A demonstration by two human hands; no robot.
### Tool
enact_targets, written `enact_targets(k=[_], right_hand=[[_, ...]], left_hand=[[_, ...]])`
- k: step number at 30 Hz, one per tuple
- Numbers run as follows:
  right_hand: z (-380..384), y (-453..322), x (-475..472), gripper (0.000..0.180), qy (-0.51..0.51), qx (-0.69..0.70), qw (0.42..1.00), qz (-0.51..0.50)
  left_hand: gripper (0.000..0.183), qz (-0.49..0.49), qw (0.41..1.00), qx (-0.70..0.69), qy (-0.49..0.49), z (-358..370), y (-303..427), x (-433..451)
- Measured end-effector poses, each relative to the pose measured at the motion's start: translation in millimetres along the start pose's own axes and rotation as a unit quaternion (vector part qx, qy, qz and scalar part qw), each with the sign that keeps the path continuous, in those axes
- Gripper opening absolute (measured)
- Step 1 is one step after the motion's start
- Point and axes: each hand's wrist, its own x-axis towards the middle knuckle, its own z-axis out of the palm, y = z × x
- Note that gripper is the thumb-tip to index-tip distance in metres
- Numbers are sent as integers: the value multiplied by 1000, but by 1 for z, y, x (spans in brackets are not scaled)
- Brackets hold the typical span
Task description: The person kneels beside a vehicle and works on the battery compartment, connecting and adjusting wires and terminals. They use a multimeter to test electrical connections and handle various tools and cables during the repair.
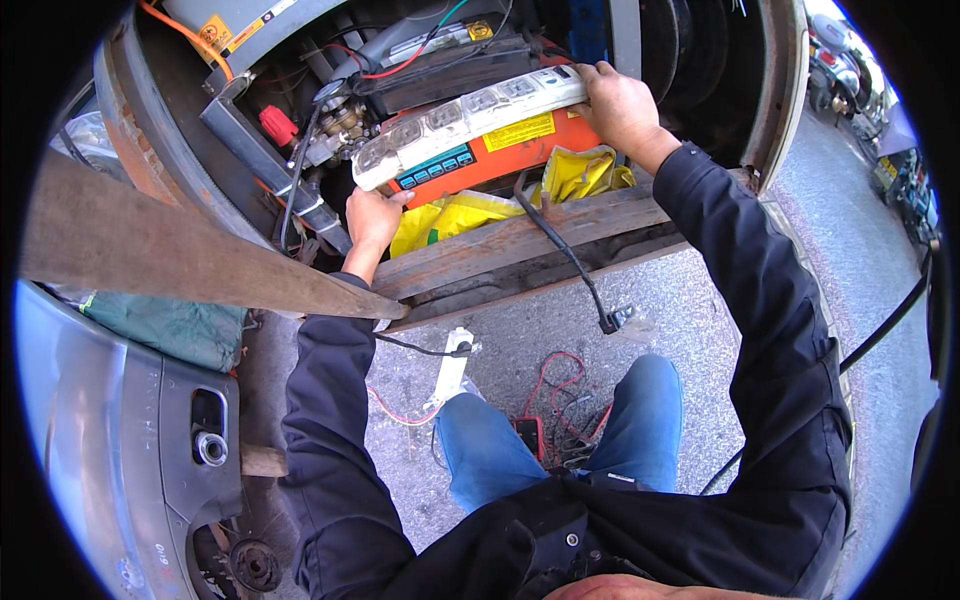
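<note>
A long, grimy white power strip (474, 111) with several sockets lies slantwise above an orange metal box (517, 146). My right hand (619, 105) grips its right end, beside a black switch. At the strip's lower left end is my left hand (373, 221), its fingers partly hidden and its thumb against the box's lower corner. The box bears yellow and blue labels. Crumpled yellow plastic sheeting (457, 214) is tucked below it, behind a rusty metal beam (525, 232). A black cable (559, 244) hangs over that beam and ends in a plug (616, 319).
A second white power strip (452, 364) and a red multimeter (529, 435) with leads lie on the pavement by my knees. A wooden plank (187, 251) juts in from the left above a grey vehicle panel (150, 420). Brass valve fittings (346, 124) sit left of the box. Motorcycles (840, 71) stand far right.
</note>
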Motion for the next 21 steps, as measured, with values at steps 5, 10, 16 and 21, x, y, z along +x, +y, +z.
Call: enact_targets(k=[5,10,16,21], right_hand=[[-4,-3,4,45,-40,-21,999,13],[-3,-6,-1,45,-24,-6,1000,18],[4,0,-2,45,-22,-6,1000,15],[8,5,-1,39,-10,9,1000,3]], left_hand=[[31,17,999,-28,32,-1,-3,-1],[30,-6,1000,-21,2,-2,1,-2],[41,-97,959,-218,-152,-41,6,-15],[59,95,993,24,69,-60,15,-39]])
